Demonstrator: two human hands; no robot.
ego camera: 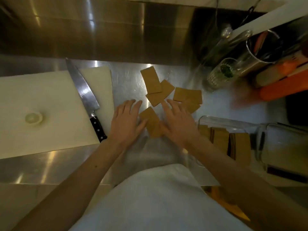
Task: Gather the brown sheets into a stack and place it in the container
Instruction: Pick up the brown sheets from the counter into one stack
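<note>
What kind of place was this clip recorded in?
Likely a commercial kitchen prep station: a steel counter, a chef's knife on a white cutting board, and a metal utensil holder.

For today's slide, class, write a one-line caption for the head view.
Both hands, left hand and right hand, gather brown sheets on steel counter beside a clear container.

One head-worn wide-angle view looks steeply down, close above the steel surface (pixel 130 80); the wearer's torso fills six o'clock, the back wall twelve o'clock.
</note>
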